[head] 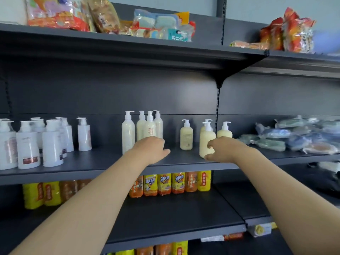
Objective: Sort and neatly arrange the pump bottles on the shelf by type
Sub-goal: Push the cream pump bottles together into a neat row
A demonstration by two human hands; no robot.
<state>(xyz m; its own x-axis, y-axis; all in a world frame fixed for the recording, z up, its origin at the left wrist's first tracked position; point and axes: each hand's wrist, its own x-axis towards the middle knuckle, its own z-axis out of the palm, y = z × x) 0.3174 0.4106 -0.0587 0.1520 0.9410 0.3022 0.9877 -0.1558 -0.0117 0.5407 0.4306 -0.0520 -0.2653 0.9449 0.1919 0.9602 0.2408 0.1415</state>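
Shelf: the pump bottles all stand upright, long axis vertical, on the dark middle shelf (92, 162), sorted into three groups along its length.
White bottles: the squat white bottles (51, 144) cluster at the shelf's left end, several rows deep. One lone white bottle (84, 135) stands just right of them, towards the back, with its spout pointing left.
Tall bottles: four tall cream bottles (128, 133) stand near the middle. The left one is nearest the front edge with its spout pointing right. The other three are packed together behind it, to its right.
Yellow bottles: the short yellow bottles (186, 137) stand right of the middle, near the upright post at the back. The front yellow bottle (206, 138) is closest to the front edge, with its spout pointing left.
Right hand: your right hand (223, 149) comes in from the right. Its thumb and fingers (210, 144) are curled round the lower body of the front yellow bottle.
Left hand: your left hand (150, 149) is over the shelf at the foot of the tall cream bottles, thumb out to the right. Its fingers are hidden behind the knuckles, so you cannot tell whether they hold a bottle.
Right end: wrapped sponge packs (298, 137) are heaped there.
Below: drink bottles (171, 183) stand in a row.
Above: snack packets (73, 13) lie on the top shelf.
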